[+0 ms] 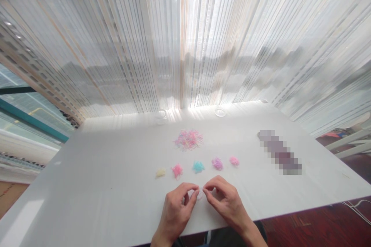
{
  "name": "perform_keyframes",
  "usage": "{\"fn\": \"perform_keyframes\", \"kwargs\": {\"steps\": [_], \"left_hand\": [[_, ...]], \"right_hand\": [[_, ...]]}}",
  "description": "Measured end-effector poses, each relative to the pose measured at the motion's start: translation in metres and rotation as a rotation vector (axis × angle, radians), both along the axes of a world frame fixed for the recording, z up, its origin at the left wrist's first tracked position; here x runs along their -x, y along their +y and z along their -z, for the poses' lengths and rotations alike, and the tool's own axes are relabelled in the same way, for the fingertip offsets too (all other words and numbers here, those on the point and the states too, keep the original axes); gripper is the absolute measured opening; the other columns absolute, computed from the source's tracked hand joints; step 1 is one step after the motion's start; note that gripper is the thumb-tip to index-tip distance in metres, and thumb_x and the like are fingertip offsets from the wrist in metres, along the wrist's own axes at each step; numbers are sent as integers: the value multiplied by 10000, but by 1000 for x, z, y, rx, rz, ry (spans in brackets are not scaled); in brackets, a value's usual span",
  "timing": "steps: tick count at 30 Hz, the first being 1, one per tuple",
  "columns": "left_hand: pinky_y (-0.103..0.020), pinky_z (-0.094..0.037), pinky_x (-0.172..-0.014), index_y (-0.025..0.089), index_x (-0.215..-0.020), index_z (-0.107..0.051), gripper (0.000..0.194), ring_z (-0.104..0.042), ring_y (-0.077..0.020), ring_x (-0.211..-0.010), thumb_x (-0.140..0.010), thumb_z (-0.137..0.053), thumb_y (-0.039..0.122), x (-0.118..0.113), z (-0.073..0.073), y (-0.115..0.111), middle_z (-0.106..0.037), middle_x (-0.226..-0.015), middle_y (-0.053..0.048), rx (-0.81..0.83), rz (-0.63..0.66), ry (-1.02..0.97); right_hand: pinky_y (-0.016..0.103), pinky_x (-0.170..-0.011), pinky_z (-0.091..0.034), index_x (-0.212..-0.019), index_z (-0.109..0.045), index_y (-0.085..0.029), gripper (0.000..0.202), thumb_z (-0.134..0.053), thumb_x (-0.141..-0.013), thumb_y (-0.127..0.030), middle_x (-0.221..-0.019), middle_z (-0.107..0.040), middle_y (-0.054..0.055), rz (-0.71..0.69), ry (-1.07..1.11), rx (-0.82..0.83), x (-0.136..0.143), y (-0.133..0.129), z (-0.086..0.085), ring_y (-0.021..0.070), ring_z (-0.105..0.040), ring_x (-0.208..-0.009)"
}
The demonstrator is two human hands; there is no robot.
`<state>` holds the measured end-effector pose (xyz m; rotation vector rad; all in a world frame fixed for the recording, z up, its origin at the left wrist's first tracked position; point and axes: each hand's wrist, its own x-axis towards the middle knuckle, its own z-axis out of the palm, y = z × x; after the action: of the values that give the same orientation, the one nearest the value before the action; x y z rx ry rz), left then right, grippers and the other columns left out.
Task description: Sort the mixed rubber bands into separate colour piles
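My left hand [177,208] and my right hand [225,202] meet near the front edge of the white table [116,185], each with thumb and forefinger pinched together. Between their fingertips shows a pale, pinkish, thin looped bit [199,194]; whether it is gripped or lies on the table I cannot tell. Just beyond the hands is a row of small heaps of thin elastic bands: yellow [160,172], deep pink [177,170], turquoise [198,166], purple [217,163] and light pink [234,161]. Behind the row lies a larger mixed-colour heap of bands [189,139].
Two clear round containers or lids, one at the left [161,115] and one at the right [220,112], sit by the table's back edge. A blurred-out oblong object [279,152] lies to the right. Striped sheer curtains [185,46] hang behind the table.
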<state>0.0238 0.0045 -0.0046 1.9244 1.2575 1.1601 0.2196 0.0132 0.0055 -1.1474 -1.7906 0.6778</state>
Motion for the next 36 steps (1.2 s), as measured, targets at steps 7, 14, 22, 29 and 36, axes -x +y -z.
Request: {"fn": "perform_keyframes", "kwargs": {"steps": [7, 14, 22, 29, 36], "left_hand": [[-186, -601, -585, 195, -1045, -775, 184, -661, -110, -558, -992, -666, 334, 0, 3, 3, -814, -880, -54, 4, 25, -41], [-173, -590, -560, 192, -957, -786, 199, -685, -121, -578, -994, -666, 346, -2, 1, 3, -801, -801, -50, 26, 3, -90], [-180, -590, -578, 190, -954, -797, 233, -655, -108, -549, -1004, -656, 369, -1, -3, 2, -799, -791, -40, 36, -27, -46], [-185, -594, -587, 197, -956, -793, 216, -671, -114, -556, -1008, -650, 350, -1, -4, 2, -805, -805, -34, 15, -32, -33], [-183, -587, -614, 194, -942, -781, 216, -679, -114, -576, -1017, -640, 339, 0, -5, 2, -803, -803, -27, -9, -29, -21]], "right_hand": [[252, -655, -553, -872, -726, -212, 121, -648, -964, -221, -775, -694, 23, -19, 1, -16, 0, 2, -1, 164, -678, -717], [250, -653, -568, -885, -726, -225, 105, -654, -958, -202, -770, -691, 20, -38, 31, -23, -2, 3, -2, 166, -683, -706], [242, -662, -558, -887, -719, -230, 97, -662, -955, -189, -774, -688, 8, -40, 50, -11, -2, 2, 0, 158, -679, -711], [246, -651, -550, -892, -721, -226, 98, -659, -960, -193, -769, -691, 12, -32, 56, -24, -2, 1, -1, 158, -675, -699], [244, -655, -551, -916, -729, -218, 98, -653, -968, -185, -775, -699, 20, -36, 67, -27, -2, 2, 0, 155, -673, -703]]}}
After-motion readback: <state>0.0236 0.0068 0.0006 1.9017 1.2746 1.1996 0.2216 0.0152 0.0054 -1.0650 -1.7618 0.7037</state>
